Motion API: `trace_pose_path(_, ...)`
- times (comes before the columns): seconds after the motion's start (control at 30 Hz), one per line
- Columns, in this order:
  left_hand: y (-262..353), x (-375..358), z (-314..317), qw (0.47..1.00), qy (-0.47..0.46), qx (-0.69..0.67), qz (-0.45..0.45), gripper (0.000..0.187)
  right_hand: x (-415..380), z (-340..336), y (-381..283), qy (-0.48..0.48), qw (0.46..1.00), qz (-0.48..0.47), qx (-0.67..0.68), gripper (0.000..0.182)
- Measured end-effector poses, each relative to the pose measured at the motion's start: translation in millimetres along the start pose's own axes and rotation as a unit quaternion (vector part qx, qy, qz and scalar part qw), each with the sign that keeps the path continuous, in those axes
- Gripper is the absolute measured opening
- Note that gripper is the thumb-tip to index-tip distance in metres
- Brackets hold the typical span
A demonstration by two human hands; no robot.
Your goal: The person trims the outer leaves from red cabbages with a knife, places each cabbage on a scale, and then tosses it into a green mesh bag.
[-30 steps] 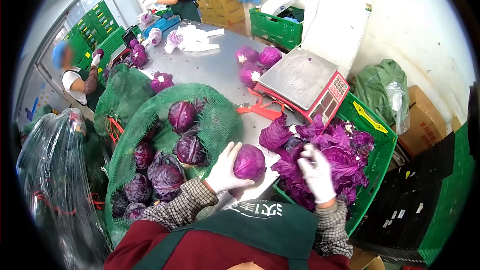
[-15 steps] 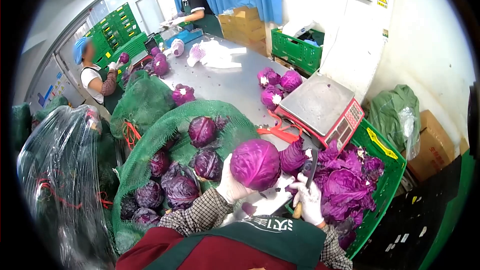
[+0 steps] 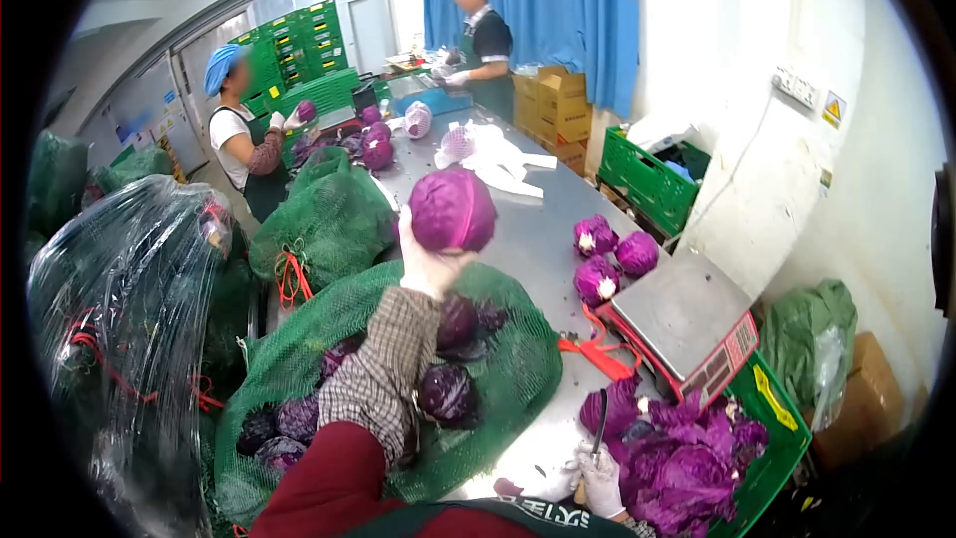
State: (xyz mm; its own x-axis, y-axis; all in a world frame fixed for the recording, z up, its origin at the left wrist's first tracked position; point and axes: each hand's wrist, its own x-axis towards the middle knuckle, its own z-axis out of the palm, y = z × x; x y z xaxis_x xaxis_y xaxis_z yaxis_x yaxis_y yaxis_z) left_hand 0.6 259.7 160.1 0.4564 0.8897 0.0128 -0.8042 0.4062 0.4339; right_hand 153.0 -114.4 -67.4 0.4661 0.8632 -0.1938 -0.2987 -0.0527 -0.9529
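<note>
My left hand (image 3: 430, 261), in a white glove, is closed round a red cabbage (image 3: 453, 210) from below. The arm is stretched forward above an open green mesh sack (image 3: 518, 314) with several darker cabbages (image 3: 448, 392) inside. At the lower right my gloved right hand (image 3: 600, 483) is shut on a knife (image 3: 600, 422), its dark blade pointing up. Next to that hand, purple outer leaves (image 3: 687, 473) fill a green crate (image 3: 787, 458). Three trimmed cabbages (image 3: 598, 280) lie together on the metal table (image 3: 533, 249), beyond the scale.
A red scale (image 3: 687, 324) with a steel platter stands at the right, red straps (image 3: 600, 349) beside it. Another mesh sack (image 3: 324, 214) and plastic-wrapped sacks (image 3: 134, 329) are at the left. Two co-workers (image 3: 244, 139) stand at the table's far side.
My left hand has carried the cabbage forward and up, away from my body and over the table. My right hand with the knife stays low beside the leaf crate. The view has tilted up.
</note>
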Motion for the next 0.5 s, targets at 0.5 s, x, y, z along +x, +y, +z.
trace_pose_path(0.5,7,195,-105,0.365,0.064,0.928,0.041,0.109,13,-17,55,0.031,0.840,-0.159,-0.518,0.016)
